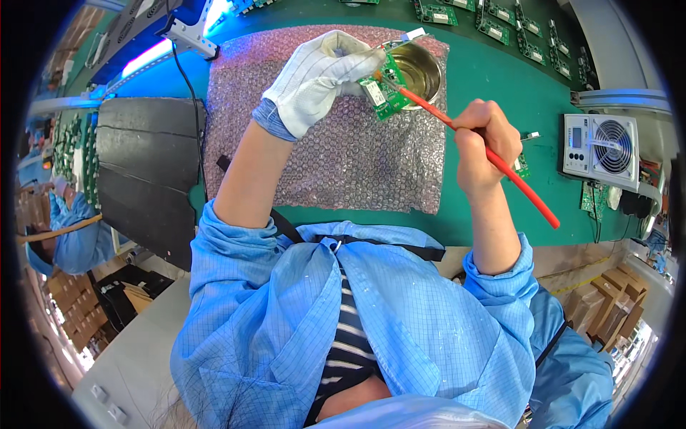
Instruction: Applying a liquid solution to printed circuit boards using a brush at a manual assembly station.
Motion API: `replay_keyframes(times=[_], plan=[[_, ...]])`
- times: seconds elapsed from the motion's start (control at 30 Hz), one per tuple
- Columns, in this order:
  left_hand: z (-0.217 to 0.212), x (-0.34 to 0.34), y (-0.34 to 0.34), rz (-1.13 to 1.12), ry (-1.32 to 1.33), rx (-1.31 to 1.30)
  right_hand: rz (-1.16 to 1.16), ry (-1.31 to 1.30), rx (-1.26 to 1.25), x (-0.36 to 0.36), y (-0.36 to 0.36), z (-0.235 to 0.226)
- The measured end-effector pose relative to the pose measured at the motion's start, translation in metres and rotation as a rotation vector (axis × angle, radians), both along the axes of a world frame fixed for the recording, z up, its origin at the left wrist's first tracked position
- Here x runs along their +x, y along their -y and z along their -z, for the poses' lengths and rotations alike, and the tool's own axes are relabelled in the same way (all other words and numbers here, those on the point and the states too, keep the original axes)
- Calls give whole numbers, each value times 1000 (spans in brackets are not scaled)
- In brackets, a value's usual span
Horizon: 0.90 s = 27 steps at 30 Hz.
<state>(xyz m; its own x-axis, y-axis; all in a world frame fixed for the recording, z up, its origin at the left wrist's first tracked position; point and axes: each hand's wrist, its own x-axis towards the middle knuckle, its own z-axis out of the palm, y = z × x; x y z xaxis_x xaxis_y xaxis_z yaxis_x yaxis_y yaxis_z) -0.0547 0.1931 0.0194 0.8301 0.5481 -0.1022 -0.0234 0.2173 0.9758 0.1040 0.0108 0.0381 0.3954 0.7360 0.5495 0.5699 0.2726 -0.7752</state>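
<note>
At the far left there is one other person (75,239) in blue. Near that person, green boards (78,154) stand in rows, too small and close to count. Next comes one big black sheet (146,171). Above it is one machine (132,36), and blue light (146,60) shines in two spots beside it. One thin black wire (187,107) hangs down past the sheet's right side.

One piece of bubble wrap (357,168) lies on the green table (493,82). Over the wrap is the left hand (314,82), in one white glove. It is closed, and its thumb and fingers pinch one green board (390,100) by the top left part. The board is up in front of the left side of one shiny round bowl (439,80), so it hides some of the rim.

The right hand (489,139) is bare. It is closed too, gripping one long red stick (529,194) around the middle. The stick's tip is right at the board. Just past this hand, one more board (522,166) lies on the table, partly hidden. At the top right there are at least seven more boards in rows. Farther right stands one white fan (611,146). Below it are brown boxes (607,304), too piled up to count.
</note>
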Motion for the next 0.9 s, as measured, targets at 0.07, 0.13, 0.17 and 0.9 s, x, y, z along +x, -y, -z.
replay_keyframes(times=[0.07,0.13,0.17,0.9], plan=[[1,-3,-2,-8,43,-21,-5,14,-12,3,8,-4],[3,-4,-2,-43,25,-15,-27,-17,4,9,13,-6],[4,-4,-2,-28,39,-10,-9,-124,31,11,14,-6],[14,-4,-5,-100,271,-164,180,-433,131,6,13,20]])
